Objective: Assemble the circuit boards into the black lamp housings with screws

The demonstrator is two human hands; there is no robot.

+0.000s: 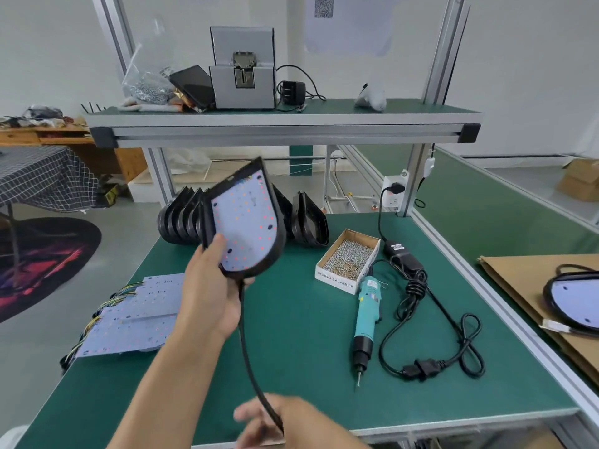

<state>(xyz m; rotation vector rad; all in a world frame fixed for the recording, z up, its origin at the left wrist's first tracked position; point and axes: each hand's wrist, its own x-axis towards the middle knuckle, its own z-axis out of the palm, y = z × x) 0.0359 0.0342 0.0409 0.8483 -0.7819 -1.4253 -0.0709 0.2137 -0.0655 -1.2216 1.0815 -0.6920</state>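
My left hand (210,296) grips the lower edge of a black lamp housing (274,251), held tilted above the table with a white circuit board (244,222) seated inside it. A black cable (248,351) hangs from the housing down to my right hand (285,422), which holds it near the table's front edge. Several loose circuit boards (133,315) with coloured wires lie stacked at the left. A row of empty black housings (181,218) stands at the back. A cardboard box of screws (348,257) and a teal electric screwdriver (366,315) lie to the right.
The screwdriver's black power cord and adapter (418,286) coil across the green table (304,319) at the right. An assembled lamp (573,299) lies on cardboard at the far right. An upper shelf (282,124) carries a grey screw feeder (243,69) and bags.
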